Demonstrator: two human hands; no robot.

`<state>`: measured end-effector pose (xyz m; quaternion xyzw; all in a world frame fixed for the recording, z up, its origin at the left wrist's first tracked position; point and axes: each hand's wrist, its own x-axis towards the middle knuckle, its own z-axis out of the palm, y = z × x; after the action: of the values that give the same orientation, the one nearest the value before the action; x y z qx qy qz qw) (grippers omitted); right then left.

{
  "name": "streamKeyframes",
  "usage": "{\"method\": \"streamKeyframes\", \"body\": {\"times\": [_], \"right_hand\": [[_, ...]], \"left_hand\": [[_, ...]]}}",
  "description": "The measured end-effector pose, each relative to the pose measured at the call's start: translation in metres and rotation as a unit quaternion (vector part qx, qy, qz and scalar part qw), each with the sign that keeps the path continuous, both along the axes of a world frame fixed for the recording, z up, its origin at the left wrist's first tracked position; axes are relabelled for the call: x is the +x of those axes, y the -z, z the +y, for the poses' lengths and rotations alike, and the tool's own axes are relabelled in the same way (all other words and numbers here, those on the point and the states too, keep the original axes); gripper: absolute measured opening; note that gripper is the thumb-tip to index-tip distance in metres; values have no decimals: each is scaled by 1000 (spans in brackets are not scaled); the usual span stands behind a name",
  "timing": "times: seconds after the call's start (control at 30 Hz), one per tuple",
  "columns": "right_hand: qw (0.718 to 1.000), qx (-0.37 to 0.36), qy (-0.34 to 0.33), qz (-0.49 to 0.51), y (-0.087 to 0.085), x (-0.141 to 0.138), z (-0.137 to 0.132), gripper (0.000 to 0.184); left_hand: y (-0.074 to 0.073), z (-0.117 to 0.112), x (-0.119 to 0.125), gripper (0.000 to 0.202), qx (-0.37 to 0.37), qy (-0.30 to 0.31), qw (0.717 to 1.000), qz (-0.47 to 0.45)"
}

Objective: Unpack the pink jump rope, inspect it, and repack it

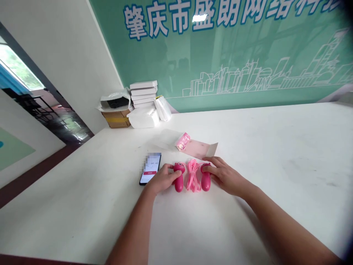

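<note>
A pink jump rope [192, 176] lies on the white table, its cord bundled between two darker pink handles. The left handle [179, 182] has an animal-shaped top, and my left hand [164, 179] pinches it near that top with the thumb in front. My right hand [224, 174] is closed on the top of the right handle [205, 182], partly covering it. One finger of that hand reaches up to the edge of a pink card [195, 148]. Left of my left hand lies a phone [150, 168] with a timer on its screen.
Clear plastic wrapping [164, 138] lies behind the phone, beside a small pink printed label [183, 141]. At the back left stand a cardboard box [116, 119], a stack of white boxes [143, 92] and white packages [144, 117]. A green printed wall [165, 70] rises behind the table.
</note>
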<state>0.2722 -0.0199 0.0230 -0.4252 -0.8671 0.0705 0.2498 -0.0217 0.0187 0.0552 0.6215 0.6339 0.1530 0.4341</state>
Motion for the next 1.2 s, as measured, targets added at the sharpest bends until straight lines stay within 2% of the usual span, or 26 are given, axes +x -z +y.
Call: {"method": "streamKeyframes", "body": {"times": [0.13,0.4,0.67,0.9,1.2], "right_hand": [[998,49,16,-22,0,-2,1,29],[996,68,4,-62,4,-7,4,36],[992,79,9,-99,5,-14,4,44],[985,82,19,-152,-12,-9,9,56],[954,130,-50,-266,-37,-12,29,53]], "left_hand": [[2,-4,3,53,48,16,998,48],[-2,-11,14,49,104,42,987,113],[5,-14,24,48,162,47,983,70],[8,-8,19,37,166,40,981,97],[2,-8,15,16,159,22,976,144]]}}
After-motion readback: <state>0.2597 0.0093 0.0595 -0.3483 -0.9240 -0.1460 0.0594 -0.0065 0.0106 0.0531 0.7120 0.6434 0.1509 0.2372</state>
